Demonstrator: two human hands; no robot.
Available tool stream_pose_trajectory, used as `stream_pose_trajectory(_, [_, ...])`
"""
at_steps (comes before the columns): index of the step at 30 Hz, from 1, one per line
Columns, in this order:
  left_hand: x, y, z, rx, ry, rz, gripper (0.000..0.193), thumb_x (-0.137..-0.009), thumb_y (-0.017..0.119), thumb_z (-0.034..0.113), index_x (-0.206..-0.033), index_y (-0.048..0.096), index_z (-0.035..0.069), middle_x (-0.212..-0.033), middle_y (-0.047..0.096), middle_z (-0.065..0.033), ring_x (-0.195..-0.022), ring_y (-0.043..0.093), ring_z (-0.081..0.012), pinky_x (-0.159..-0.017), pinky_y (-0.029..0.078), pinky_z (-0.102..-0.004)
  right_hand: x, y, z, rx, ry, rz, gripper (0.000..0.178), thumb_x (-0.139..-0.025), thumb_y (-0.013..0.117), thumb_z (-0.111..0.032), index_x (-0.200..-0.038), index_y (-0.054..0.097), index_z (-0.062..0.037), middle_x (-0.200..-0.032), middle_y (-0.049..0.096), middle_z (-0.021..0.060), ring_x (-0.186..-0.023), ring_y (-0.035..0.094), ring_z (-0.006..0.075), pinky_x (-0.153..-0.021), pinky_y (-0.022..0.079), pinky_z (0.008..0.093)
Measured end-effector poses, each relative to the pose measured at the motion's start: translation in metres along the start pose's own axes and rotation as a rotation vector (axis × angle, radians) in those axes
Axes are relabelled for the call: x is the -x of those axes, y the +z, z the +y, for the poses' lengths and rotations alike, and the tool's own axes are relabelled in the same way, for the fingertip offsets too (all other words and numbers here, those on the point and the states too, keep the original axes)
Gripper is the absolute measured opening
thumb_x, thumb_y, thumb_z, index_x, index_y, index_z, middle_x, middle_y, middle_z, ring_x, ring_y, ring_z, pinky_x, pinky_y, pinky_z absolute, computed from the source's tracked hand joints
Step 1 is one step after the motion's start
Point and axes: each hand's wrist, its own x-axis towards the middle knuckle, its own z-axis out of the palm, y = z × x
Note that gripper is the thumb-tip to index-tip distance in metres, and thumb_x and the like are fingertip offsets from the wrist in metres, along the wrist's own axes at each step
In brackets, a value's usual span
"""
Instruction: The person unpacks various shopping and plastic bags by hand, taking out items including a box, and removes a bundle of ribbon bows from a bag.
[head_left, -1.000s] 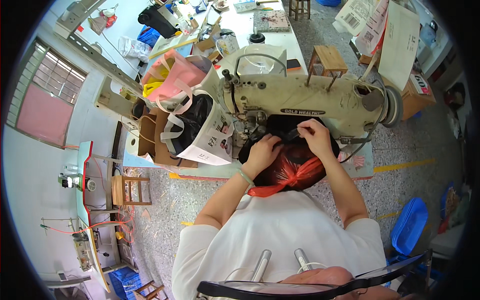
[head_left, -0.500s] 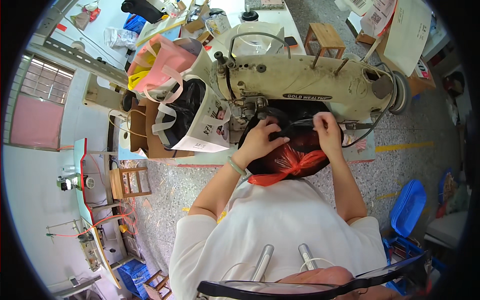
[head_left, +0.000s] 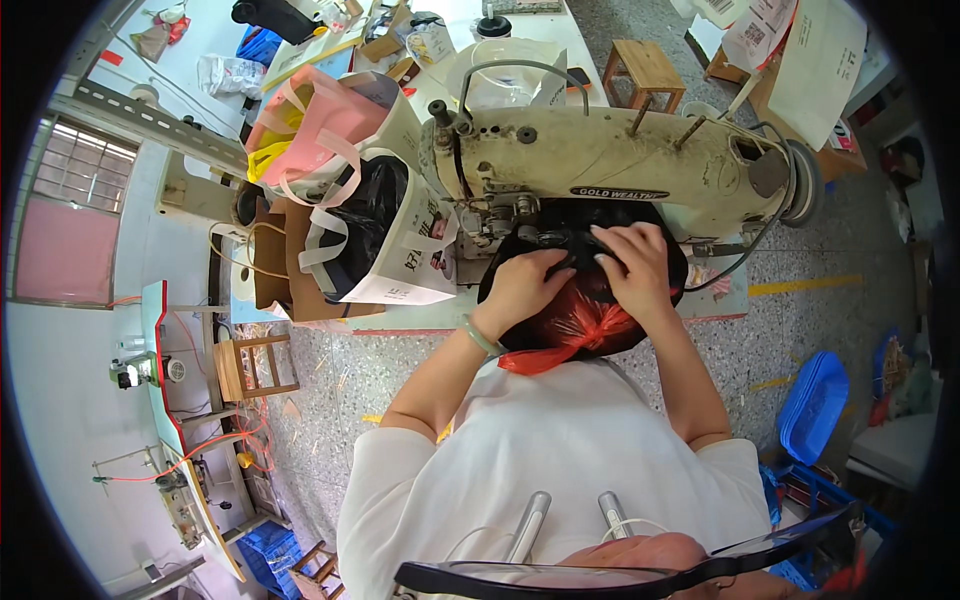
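Black fabric (head_left: 560,225) under the sewing machine (head_left: 610,165) on the tabletop (head_left: 400,318), bunched with red cloth (head_left: 575,325) toward the body, pinned flat by both hands close together, left (head_left: 520,285) nearer the needle, right (head_left: 635,265) just beside, fingers spread rather than gripping.
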Motion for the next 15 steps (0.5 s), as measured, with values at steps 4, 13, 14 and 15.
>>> stream_pose_trajectory(4, [-0.005,-0.002,0.013,-0.021,0.094,0.111,0.017,-0.082,0.067,0.022,-0.086,0.067,0.005,-0.079,0.062,-0.0113,-0.068,0.060,-0.0327,-0.059,0.048,-0.0379,-0.001,0.014,0.017,0.072,-0.063,-0.201,0.009,-0.074,0.069,-0.020,-0.079,0.067,-0.0118,-0.074,0.059,-0.0009,-0.080,0.054,0.0191,-0.070,0.036,0.0362])
stream_pose_trajectory(13, [0.029,-0.013,-0.015,-0.219,-0.050,0.088,0.014,-0.081,0.067,0.020,-0.083,0.068,0.007,-0.077,0.060,-0.0081,-0.065,0.059,-0.0299,-0.056,0.047,-0.0387,0.019,0.000,0.046,-0.240,0.568,0.048,0.021,-0.095,0.052,-0.023,-0.091,0.057,-0.0022,-0.091,0.064,0.0114,-0.084,0.061,0.0246,-0.080,0.046,0.0337])
stream_pose_trajectory(14, [0.027,-0.016,-0.010,-0.252,-0.065,0.072,0.013,-0.080,0.068,0.020,-0.084,0.069,0.007,-0.077,0.059,-0.0089,-0.063,0.058,-0.0293,-0.057,0.047,-0.0384,0.022,0.000,0.049,-0.240,0.570,0.050,0.021,-0.095,0.052,-0.023,-0.091,0.057,-0.0022,-0.091,0.064,0.0114,-0.084,0.061,0.0246,-0.080,0.046,0.0337])
stream_pose_trajectory(15, [0.025,-0.018,-0.004,-0.252,-0.063,0.070,0.013,-0.080,0.068,0.020,-0.084,0.069,0.007,-0.077,0.059,-0.0089,-0.063,0.058,-0.0293,-0.057,0.047,-0.0384,0.025,0.001,0.051,-0.476,0.535,0.142,0.021,-0.097,0.050,-0.023,-0.094,0.055,-0.0023,-0.088,0.063,0.0083,-0.084,0.060,0.0208,-0.077,0.046,0.0325])
